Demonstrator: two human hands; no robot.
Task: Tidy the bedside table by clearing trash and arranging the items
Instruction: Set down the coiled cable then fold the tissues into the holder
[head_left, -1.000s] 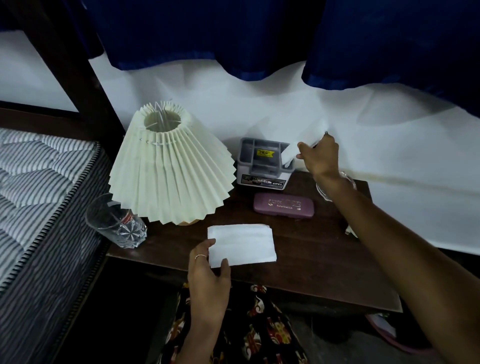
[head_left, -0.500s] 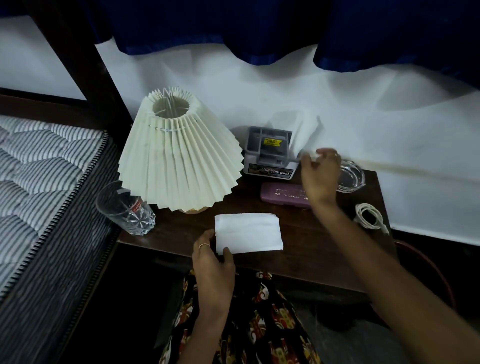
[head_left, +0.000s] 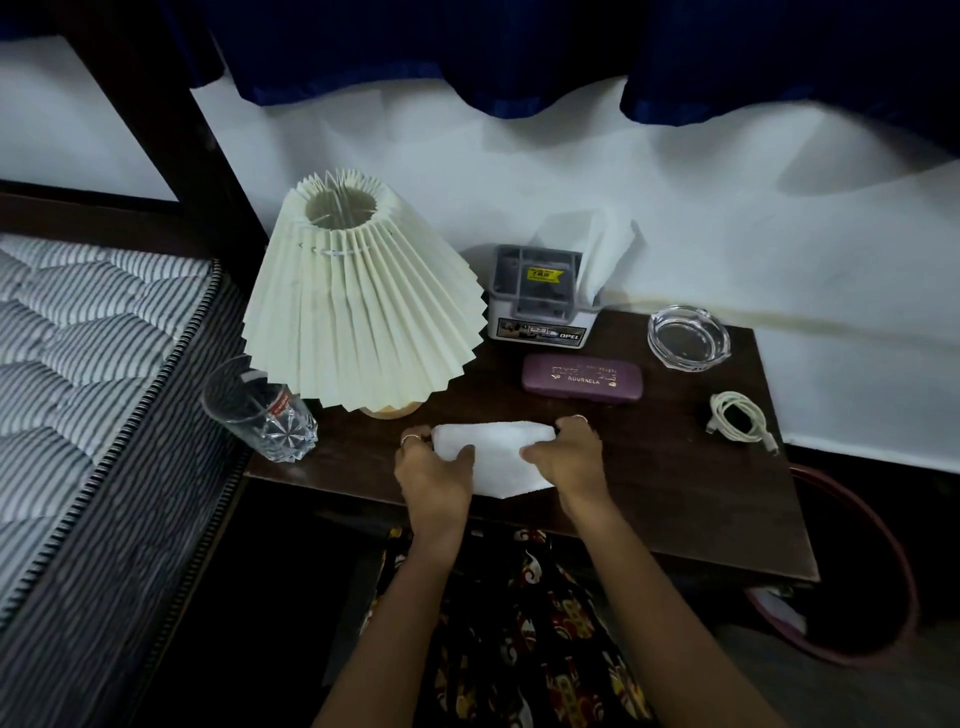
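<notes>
both hands (head_left: 498, 462) gripping tissue (head_left: 493, 457)

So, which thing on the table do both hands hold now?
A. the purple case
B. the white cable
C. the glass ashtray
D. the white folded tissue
D: the left hand and the right hand each grip one end of the white folded tissue near the front edge of the table, and the other three things lie untouched.

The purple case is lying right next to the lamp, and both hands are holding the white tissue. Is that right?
Not quite. The head view shows the purple case lying in front of the grey organizer box, apart from the lamp. Both hands, left and right, do hold the white tissue.
</notes>
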